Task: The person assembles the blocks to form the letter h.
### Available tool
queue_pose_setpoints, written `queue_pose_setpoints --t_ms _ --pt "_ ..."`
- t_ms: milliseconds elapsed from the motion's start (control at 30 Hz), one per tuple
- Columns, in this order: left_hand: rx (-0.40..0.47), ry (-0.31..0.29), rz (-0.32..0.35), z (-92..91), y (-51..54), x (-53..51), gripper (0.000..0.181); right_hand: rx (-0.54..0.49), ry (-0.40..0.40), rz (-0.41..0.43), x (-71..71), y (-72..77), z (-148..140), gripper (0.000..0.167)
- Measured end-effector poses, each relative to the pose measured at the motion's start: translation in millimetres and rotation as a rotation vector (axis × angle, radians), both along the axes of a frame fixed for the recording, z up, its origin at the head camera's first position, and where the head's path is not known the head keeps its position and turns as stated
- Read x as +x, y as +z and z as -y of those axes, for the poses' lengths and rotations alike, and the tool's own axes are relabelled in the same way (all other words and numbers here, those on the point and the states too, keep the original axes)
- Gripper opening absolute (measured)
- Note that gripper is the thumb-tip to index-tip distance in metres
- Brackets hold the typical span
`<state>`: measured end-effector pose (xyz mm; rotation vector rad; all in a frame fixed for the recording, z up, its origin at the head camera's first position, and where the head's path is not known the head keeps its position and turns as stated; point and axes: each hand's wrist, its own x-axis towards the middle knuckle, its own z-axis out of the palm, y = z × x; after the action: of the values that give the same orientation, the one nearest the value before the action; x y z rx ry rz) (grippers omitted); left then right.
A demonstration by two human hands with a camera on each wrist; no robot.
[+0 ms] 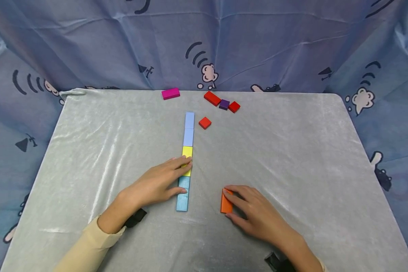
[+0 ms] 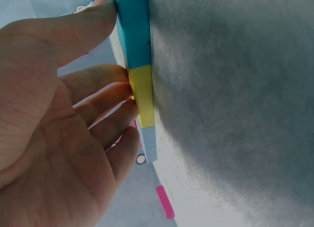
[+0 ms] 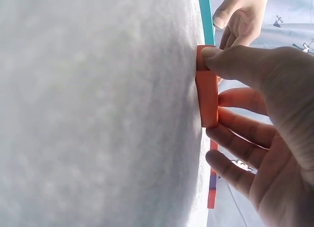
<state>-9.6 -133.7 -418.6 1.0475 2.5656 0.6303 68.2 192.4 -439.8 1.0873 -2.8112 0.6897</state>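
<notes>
A straight row of flat blocks runs away from me on the grey cloth: a teal block nearest, then yellow, then two periwinkle blocks. My left hand rests on this row, fingertips touching the yellow part and thumb on the teal block; its fingers are fairly straight in the left wrist view. To the right of the row, my right hand pinches an orange block by its two ends, thumb at the near end and fingers at the far one. The orange block lies on the cloth, apart from the row.
Beyond the hands, a red block lies just right of the row's far end. Farther back are a magenta block and a cluster of a long red block, a purple block and a small red block. A patterned blue curtain hangs behind.
</notes>
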Motion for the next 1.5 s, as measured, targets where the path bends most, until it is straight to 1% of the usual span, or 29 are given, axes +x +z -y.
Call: queue_pose_setpoints --t_ms 167,500,700,833,1033,1267,1500 --pt "-0.004 0.004 0.001 0.4 0.2 -0.2 0.077 -0.004 0.005 0.015 -0.4 0.4 0.5 0.066" --pt "-0.001 0.005 -0.001 0.8 -0.8 -0.4 0.076 0.052 -0.006 0.005 -2.9 2.8 2.0 0.065" --pt "-0.001 0.006 0.001 0.4 0.0 -0.4 0.077 0.063 -0.011 -0.003 -3.9 3.3 1.6 0.063" --pt "-0.007 0.007 0.005 0.0 0.4 -0.6 0.077 0.052 -0.007 -0.008 -4.8 3.9 0.7 0.063" --pt "-0.008 0.004 0.002 -0.2 -0.6 -0.4 0.077 0.022 -0.016 0.030 -7.2 8.7 -1.6 0.060" --pt "-0.008 0.007 0.004 -0.8 -0.8 0.3 0.078 0.012 -0.025 0.056 -15.7 17.8 -2.2 0.056" --pt "-0.010 0.007 0.001 0.0 -0.9 0.4 0.078 0.018 -0.017 0.076 -31.1 24.2 -5.8 0.053"
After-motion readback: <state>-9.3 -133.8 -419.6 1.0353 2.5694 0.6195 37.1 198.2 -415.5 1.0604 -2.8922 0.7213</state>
